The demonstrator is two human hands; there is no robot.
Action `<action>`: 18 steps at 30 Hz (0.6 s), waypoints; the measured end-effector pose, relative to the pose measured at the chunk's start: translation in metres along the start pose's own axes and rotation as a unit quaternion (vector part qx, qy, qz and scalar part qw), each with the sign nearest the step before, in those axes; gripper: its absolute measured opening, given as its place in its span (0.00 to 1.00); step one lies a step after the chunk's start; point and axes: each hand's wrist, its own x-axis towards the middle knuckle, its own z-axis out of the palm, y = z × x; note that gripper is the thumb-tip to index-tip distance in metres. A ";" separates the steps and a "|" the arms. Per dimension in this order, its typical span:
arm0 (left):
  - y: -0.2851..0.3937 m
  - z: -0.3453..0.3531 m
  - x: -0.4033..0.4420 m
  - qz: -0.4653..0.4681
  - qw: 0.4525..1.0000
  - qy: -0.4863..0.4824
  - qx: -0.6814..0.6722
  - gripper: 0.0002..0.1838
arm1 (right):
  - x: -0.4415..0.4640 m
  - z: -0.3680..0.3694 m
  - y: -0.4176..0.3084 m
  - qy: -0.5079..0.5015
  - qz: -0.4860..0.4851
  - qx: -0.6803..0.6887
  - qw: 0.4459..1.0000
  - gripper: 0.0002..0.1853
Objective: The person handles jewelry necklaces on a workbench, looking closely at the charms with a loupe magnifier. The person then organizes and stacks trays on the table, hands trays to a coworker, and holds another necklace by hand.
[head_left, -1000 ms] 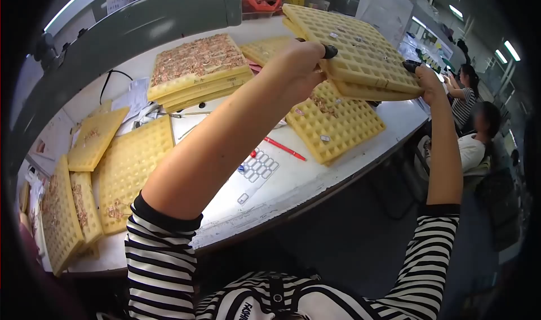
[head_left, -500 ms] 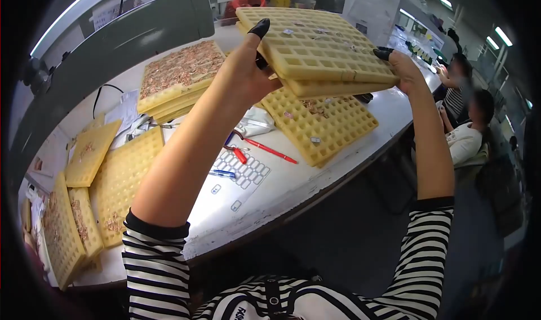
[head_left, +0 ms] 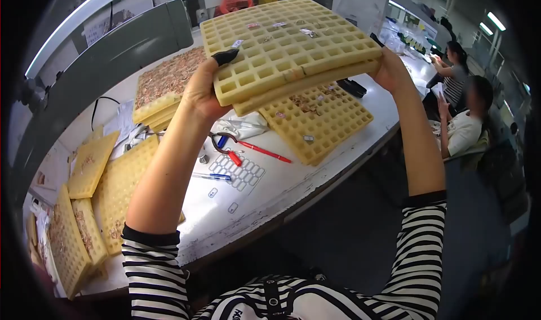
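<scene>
Two stacked yellow grid trays (head_left: 293, 44) are held up above the table, the upper one bearing a few small labels and bits in its pockets. My left hand (head_left: 205, 89) grips their left corner, a black cover on its thumb. On the right edge my right hand (head_left: 390, 69) is closed round the trays, its fingers partly hidden beneath. Below them another yellow grid tray (head_left: 324, 134) lies on the table, with copper-coloured pieces and small labels in it.
Copper-coloured pieces cover a tray stack (head_left: 169, 80) at the back left. More yellow trays (head_left: 127, 179) lean at the left. Red-handled pliers (head_left: 234, 158), a red pen (head_left: 265, 151) and a blue pen (head_left: 213, 177) lie on the white table (head_left: 225, 230). Two people (head_left: 465, 123) sit at the right.
Both hands have carried the held trays leftward across the view, and their top now faces me more. The pliers and pens on the table have come into fuller view.
</scene>
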 end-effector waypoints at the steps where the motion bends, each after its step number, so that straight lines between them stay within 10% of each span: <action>1: 0.001 -0.003 0.001 0.000 1.000 -0.001 0.002 0.19 | -0.001 -0.006 0.005 0.001 -0.002 0.001 1.000 0.17; 5: 0.004 -0.008 0.000 0.031 0.999 0.042 -0.008 0.18 | 0.003 -0.038 0.039 0.035 0.045 -0.185 0.981 0.15; 8: 0.009 -0.010 -0.003 0.057 0.996 0.073 -0.011 0.18 | 0.006 -0.065 0.075 0.074 0.080 -0.527 0.843 0.15; 11: 0.013 -0.012 -0.006 0.064 0.995 0.074 -0.030 0.18 | -0.014 -0.054 0.088 0.026 0.118 -0.573 0.810 0.20; 15: 0.011 -0.014 -0.013 0.063 0.994 0.071 -0.058 0.18 | -0.005 -0.066 0.110 0.047 -0.082 -0.700 0.708 0.21; 18: -0.004 -0.028 -0.015 0.059 0.993 0.009 -0.105 0.21 | -0.024 -0.027 0.089 -0.032 -0.121 -0.558 0.821 0.23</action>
